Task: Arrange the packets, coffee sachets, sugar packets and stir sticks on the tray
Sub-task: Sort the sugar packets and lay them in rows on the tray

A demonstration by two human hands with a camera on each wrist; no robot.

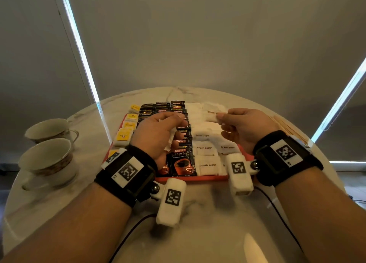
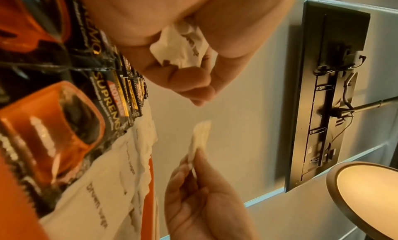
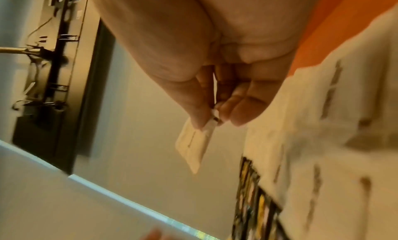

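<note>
Both hands hover over a filled red tray (image 1: pixel 210 178) on the marble table (image 1: pixel 198 233).

Bare marble lies open along the tray's near edge; two cups (image 1: pixel 47 153) sit left, stir sticks (image 1: pixel 285 128) right. Coffee sachets (image 1: pixel 182 161) and sugar packets (image 1: pixel 206 164) fill the tray in rows. Left hand (image 1: pixel 156 136) clutches crumpled white packets (image 2: pixel 183 48); right hand (image 1: pixel 245 128) pinches one sugar packet (image 3: pixel 193 145) above them.

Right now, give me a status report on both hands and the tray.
Left hand grips crumpled white packets. Right hand pinches one sugar packet above the tray. Stir sticks on table, off tray. Nothing blocking.
</note>
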